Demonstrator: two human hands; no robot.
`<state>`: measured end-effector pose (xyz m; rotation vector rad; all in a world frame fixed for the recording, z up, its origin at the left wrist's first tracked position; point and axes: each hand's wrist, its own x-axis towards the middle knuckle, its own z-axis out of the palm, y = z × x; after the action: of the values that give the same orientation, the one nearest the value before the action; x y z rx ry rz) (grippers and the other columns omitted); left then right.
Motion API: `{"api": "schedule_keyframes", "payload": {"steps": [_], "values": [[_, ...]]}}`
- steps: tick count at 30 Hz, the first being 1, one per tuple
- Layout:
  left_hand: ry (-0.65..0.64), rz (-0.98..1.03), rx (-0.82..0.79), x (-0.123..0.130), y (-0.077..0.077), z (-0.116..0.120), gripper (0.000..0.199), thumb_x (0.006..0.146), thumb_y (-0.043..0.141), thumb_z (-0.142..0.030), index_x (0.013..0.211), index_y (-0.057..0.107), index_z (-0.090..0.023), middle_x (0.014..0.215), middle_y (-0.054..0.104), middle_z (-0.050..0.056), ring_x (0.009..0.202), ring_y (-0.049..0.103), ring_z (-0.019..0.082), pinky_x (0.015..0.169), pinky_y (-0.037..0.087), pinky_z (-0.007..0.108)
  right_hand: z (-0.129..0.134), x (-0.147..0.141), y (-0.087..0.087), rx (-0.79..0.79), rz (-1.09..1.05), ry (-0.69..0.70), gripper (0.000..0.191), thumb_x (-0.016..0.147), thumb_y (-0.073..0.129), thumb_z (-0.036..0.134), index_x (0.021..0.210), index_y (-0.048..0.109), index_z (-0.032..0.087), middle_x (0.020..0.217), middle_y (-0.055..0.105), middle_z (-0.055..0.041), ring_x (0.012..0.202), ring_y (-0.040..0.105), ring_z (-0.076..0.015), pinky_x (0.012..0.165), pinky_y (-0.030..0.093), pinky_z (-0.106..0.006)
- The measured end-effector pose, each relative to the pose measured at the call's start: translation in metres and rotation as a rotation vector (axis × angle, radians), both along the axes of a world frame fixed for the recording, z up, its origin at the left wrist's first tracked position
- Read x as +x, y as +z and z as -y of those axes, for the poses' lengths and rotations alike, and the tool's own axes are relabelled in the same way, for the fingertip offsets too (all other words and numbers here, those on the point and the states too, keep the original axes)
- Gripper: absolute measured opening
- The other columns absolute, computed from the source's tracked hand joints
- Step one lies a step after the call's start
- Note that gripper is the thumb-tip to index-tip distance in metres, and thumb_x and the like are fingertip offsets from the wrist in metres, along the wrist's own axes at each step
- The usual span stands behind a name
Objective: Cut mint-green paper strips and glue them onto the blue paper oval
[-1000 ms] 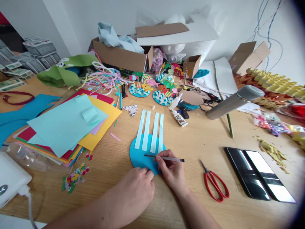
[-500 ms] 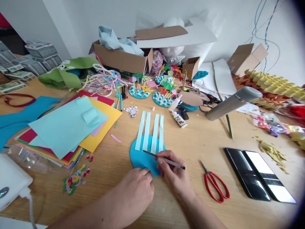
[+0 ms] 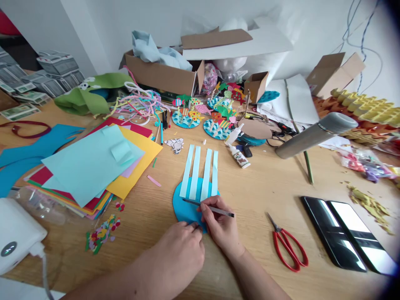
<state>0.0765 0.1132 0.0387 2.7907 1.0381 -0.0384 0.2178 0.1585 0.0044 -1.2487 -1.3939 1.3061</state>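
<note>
Over the blue disc (image 3: 181, 211), a pen (image 3: 191, 202) juts leftward from the right grip (image 3: 222, 225).

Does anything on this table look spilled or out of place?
Possibly: yellow scraps lie strewn on the table beside two dark slabs, uncontained, as if spilled. Colourful bits form another loose heap, left of the left hand.

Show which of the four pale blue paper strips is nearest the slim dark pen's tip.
The leftmost pale blue paper strip: its lower end lies by the tip of the slim dark pen; the other three are further right.
</note>
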Motion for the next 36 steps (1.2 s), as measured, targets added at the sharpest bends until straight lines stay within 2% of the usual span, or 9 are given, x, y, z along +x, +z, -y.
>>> {"api": "schedule_keyframes", "payload": {"steps": [17,36], "values": [[0.009,-0.030,-0.032,0.0008,0.0048,0.0009,0.014,0.086,0.058,-0.014,0.088,0.071,-0.011,0.088,0.071,0.010,0.086,0.065,0.023,0.067,0.051,0.035,-0.0017,-0.0022,0.0009,0.017,0.038,-0.008,0.024,0.086,0.060,0.043,0.077,0.057,0.021,0.069,0.065,-0.0016,0.049,0.051,-0.0112,0.040,0.039,-0.022],[0.010,-0.009,-0.003,0.0006,0.0035,0.0005,0.014,0.085,0.058,-0.014,0.086,0.071,-0.012,0.084,0.071,0.008,0.083,0.065,0.023,0.063,0.052,0.036,-0.0008,-0.0002,-0.0016,0.021,0.007,-0.004,0.018,0.087,0.060,0.034,0.077,0.057,0.020,0.069,0.066,-0.0016,0.050,0.052,-0.0103,0.044,0.041,-0.022]]}}
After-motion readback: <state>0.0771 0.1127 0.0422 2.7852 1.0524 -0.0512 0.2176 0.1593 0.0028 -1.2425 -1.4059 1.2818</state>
